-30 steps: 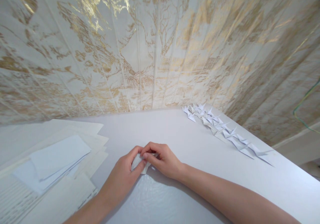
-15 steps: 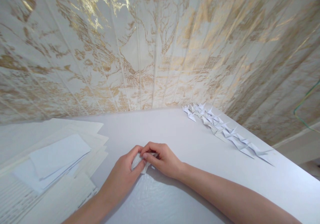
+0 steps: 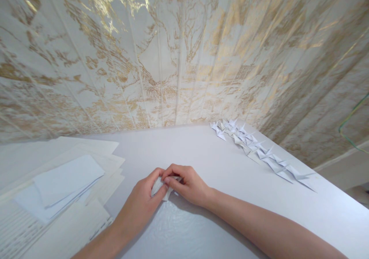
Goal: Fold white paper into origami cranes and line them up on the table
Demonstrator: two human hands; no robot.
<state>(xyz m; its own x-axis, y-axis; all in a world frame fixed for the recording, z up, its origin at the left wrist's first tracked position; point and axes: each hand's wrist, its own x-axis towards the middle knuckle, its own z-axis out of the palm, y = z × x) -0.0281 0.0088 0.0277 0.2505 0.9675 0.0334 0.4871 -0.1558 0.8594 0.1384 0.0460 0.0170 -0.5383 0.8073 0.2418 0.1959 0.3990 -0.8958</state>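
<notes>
A small folded piece of white paper (image 3: 157,185) is pinched between my two hands, just over the middle of the table. My left hand (image 3: 148,191) grips its left side, thumb in front and fingers behind. From the right, my right hand (image 3: 187,184) closes on the upper part, with thumb and forefinger meeting at the paper. The fingertips of both hands touch or nearly touch. Much of the paper is hidden by the fingers, so its exact shape does not show.
Several folded paper cranes (image 3: 252,145) stand in rows along the right edge of the white table (image 3: 173,147). Loose sheets, some printed, lie at left, with smaller blank paper pieces (image 3: 69,180) on top. A gold-patterned wall covering (image 3: 161,59) rises behind the table.
</notes>
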